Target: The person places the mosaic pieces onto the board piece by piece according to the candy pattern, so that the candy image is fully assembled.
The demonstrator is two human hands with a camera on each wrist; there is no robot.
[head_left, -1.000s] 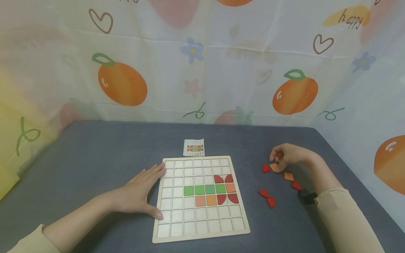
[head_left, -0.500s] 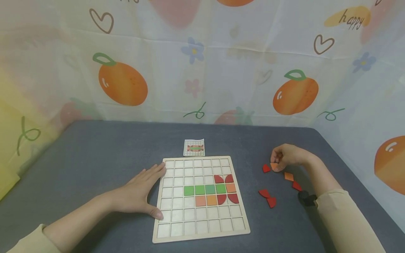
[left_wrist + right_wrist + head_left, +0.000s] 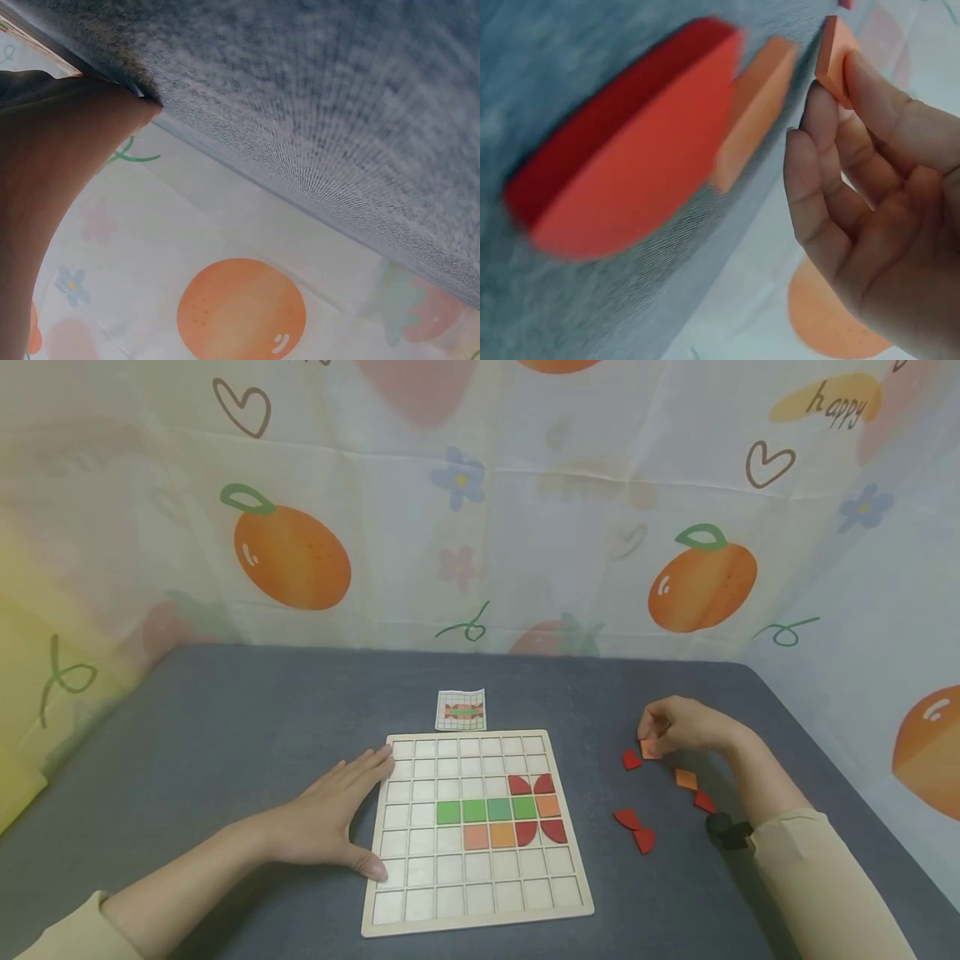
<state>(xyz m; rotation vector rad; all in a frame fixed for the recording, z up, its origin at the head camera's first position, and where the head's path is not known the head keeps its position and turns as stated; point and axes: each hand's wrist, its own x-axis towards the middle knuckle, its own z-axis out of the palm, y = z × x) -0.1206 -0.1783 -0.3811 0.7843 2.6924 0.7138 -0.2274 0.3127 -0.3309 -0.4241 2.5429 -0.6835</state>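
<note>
My left hand (image 3: 322,814) rests with spread fingers along the left edge of a pale wooden grid board (image 3: 435,867). Green, orange and dark red tiles fill some of its cells on the right half. Over at the right, my right hand (image 3: 686,725) pinches an orange square tile (image 3: 838,56) between thumb and fingertips. A red quarter-round tile (image 3: 632,760) lies just beside it. Under the right forearm are another orange square tile (image 3: 686,778) and a red tile (image 3: 704,801). In the left wrist view, the left hand (image 3: 67,150) shows only partly, with the board mostly hidden.
A small printed pattern card (image 3: 461,710) lies behind the board. Two red tiles (image 3: 635,830) touch each other between the board and the right arm. The dark table (image 3: 262,693) ends at a fruit-print curtain (image 3: 405,560).
My right hand has taken hold of the orange tile and raised it slightly, moving a little away from me. The left hand and the board have stayed put.
</note>
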